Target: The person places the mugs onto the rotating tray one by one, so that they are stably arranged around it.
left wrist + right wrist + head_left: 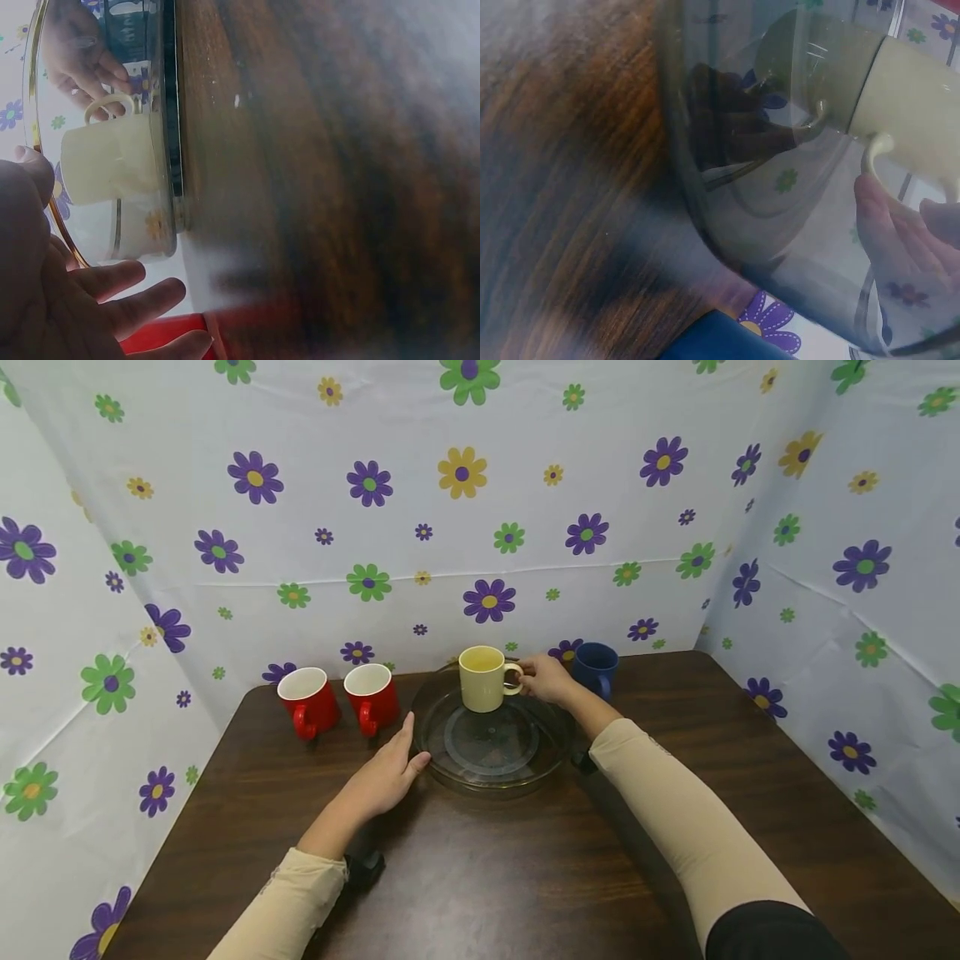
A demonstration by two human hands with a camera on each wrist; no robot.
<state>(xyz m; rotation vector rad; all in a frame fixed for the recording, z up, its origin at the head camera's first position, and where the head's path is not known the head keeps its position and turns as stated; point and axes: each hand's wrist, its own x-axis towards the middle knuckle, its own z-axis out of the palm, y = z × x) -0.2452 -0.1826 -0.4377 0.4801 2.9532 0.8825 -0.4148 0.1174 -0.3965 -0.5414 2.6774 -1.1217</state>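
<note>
1. While the right hand [546,679] pinches the handle [877,144] of the yellow mug [482,687] between thumb and fingers, the mug is upright at 12 o'clock within the round clear glass dish [491,747], on the side towards the flowered backdrop [420,560].
2. Through the glass wall, the right wrist view shows the mug's lower part below the dish's rim; whether its base bears on the dish floor cannot be told.
3. Near 9 o'clock of the dish, the left hand [384,777] has its fingers extended and thumb spread, holding nothing; contact with the rim is unclear.
4. Judging by the pinch, the step in hand is either placing or lifting the yellow mug, and these views do not settle which.
5. Either way, the next move seems to call for a level mug: a set-down wants the base flat before the fingers loosen, a lift wants a straight rise past the rim.
6. The left hand appears well placed to steady the dish on the dark wood-grain table [480,868].
7. At 2 o'clock, the blue mug [595,662] stands close enough to the right wrist to be brushed; the two red mugs [378,700] stand towards 10 o'clock.
</note>
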